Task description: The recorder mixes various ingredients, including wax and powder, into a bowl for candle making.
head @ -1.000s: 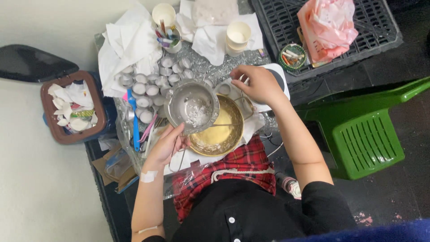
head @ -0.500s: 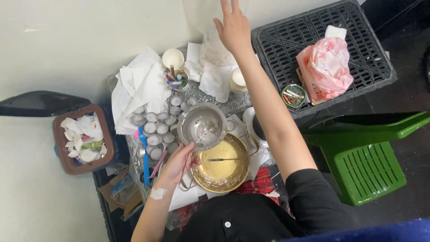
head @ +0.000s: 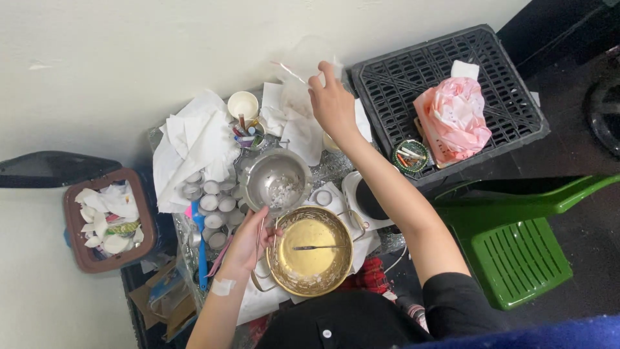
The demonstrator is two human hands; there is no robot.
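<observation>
Brass-coloured round metal bowl (head: 311, 258) sits just to the right of the left hand (head: 247, 242), holding pale yellow liquid with a thin metal utensil (head: 316, 247) lying across it. The left hand's fingers curl loosely at the bowl's rim, seemingly steadying its wire handle; how firm the grip is I cannot tell. Just above that hand stands a silver steel bowl (head: 276, 181) with a few white crumbs in the bottom, so most of its contents appear already gone, judging by how little remains. The right hand (head: 331, 100) is stretched well away toward the wall, pinching a clear thin plastic bag (head: 303, 64) above crumpled white paper sheets (head: 294, 126).

Left of the left hand, rows of small white round cups (head: 210, 203) look unfilled, which suggests the filling stage is not yet begun. A blue plastic-handled tool (head: 200, 245) lies beside them. Right of the outstretched arm, a black plastic crate (head: 497, 84) carries a pink bag (head: 452, 119).
</observation>
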